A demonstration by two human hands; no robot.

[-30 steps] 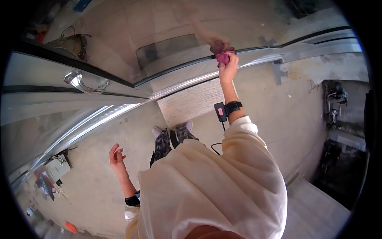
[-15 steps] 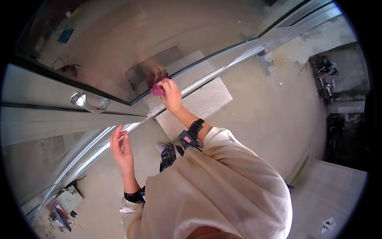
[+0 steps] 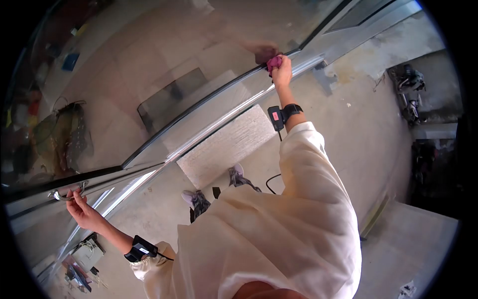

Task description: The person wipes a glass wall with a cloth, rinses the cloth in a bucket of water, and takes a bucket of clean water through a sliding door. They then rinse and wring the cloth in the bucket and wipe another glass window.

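Concrete-looking floor (image 3: pixel 338 154), pale and marked in places, fills most of the room. Large glass panel (image 3: pixel 164 55) crosses the upper view, reflecting hand and cloth; black edging (image 3: pixel 194 105) runs along its near edge. Metal rail (image 3: pixel 219 123) lies roughly alongside, at floor level as far as can be told. Textured pale slab (image 3: pixel 226 147) sits on the floor, far long edge beside the rail; one shoe (image 3: pixel 188 197) near its near-left corner, the other (image 3: pixel 237 170) by its near long edge. Grey box (image 3: pixel 87 255) with tangled cables on the floor, lower left. Right hand (image 3: pixel 282 72): fingers closed, bunched cloth gripped between them. Left hand (image 3: pixel 83 212): fingers bent, tips closed on the curved metal handle (image 3: pixel 62 196) near the panel's lower-left corner. Smallest, the crumpled magenta cloth (image 3: pixel 274 64): against the black edging, toward its right end, well apart from the handle.
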